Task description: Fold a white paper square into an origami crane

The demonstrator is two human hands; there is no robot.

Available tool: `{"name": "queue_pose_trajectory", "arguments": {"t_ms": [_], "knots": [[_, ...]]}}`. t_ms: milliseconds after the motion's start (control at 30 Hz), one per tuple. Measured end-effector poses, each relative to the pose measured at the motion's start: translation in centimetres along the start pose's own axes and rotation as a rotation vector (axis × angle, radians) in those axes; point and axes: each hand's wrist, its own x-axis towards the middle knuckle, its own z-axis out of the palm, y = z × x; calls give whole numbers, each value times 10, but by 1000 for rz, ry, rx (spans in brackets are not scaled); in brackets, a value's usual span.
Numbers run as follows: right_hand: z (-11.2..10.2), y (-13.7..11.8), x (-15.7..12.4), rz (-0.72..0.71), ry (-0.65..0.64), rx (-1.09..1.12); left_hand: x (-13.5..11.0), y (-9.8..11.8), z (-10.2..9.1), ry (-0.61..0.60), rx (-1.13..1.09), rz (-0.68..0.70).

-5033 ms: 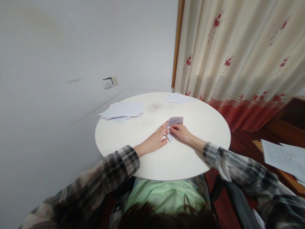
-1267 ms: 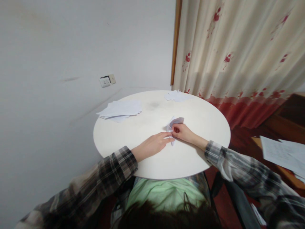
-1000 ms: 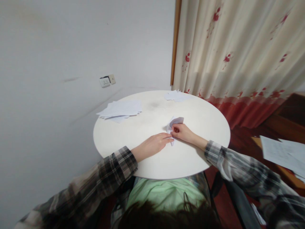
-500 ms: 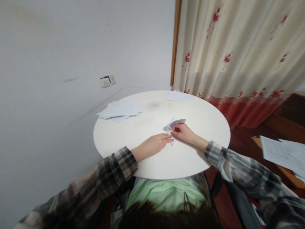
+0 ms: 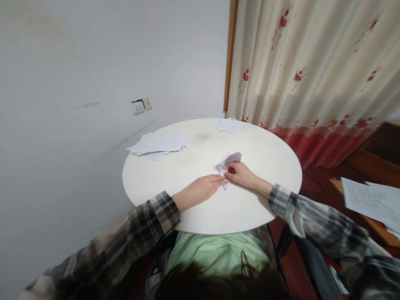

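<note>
A small folded piece of white paper lies near the middle of the round white table. My right hand pinches the paper's near side, fingers curled together on a fold. My left hand lies flat on the table, its outstretched fingertips pressing the paper's pointed lower end. Part of the paper is hidden under both hands.
A loose stack of white sheets lies at the table's far left. A few more papers sit at the far edge by the flowered curtain. More sheets rest on dark wooden furniture at the right. A wall socket is behind.
Since five seconds ago my left hand has slid nearer and flattened on the paper's tip. In the last second the paper's raised flap shifted slightly; both hands stay in place.
</note>
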Motion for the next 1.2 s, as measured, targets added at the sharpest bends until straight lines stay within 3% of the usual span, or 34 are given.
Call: {"name": "queue_pose_trajectory", "arguments": {"t_ms": [700,1200], "knots": [[1,1,0,-20,5,-34,1,0,-3,-50,-30,6],[1,1,1,-27,-11,-15,-3,-3,-2,-109,-4,84]]}}
